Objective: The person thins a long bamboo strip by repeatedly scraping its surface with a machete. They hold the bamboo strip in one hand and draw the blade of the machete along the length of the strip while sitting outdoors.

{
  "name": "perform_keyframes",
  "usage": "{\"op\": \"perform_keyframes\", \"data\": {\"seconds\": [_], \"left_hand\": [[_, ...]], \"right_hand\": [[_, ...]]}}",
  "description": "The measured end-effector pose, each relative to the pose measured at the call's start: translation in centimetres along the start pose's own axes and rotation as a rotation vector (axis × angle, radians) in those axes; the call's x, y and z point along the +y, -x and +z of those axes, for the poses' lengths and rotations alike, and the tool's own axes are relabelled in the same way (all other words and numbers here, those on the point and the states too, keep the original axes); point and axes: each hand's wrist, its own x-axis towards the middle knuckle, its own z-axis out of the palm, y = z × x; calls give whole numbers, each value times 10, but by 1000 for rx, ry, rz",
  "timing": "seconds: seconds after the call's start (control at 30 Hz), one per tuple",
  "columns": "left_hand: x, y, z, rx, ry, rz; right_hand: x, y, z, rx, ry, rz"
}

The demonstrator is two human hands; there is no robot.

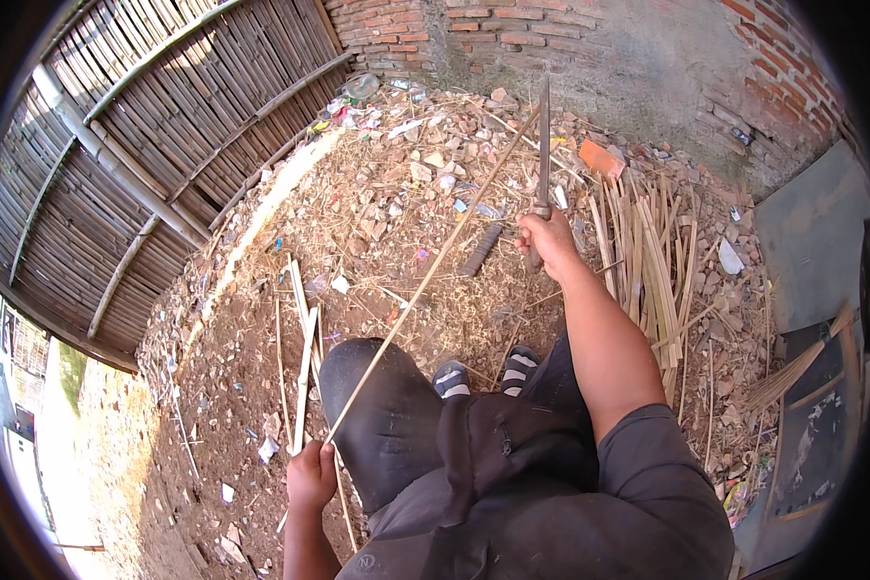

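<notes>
In my left hand (312,476), low at the left beside my knee, is the near end of a long, thin bamboo strip (396,324). The strip slants up and away to the right, its far end close to the blade of a machete (544,145). My right hand (548,242) grips the machete by its handle, out in front, with the long dark blade pointing away from me. Whether blade and strip touch, I cannot tell. On the ground just left of my right hand lies a short, dark, ridged cylinder (482,249).
A pile of split bamboo strips (652,261) lies at the right, and several more strips (305,377) by my left knee. Rubble and litter cover the ground. A bamboo wall (164,126) stands left, a brick wall (599,48) ahead, a grey panel (810,242) and broom (797,372) right.
</notes>
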Motion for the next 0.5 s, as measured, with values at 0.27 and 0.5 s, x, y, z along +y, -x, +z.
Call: {"op": "perform_keyframes", "data": {"seconds": [0.27,0.5], "left_hand": [[55,-49,-2,7,92,-25],[91,-64,-11,-90,166,-52]], "right_hand": [[-5,25,32,-109,568,-285],[-8,44,46,-358,496,-258]]}}
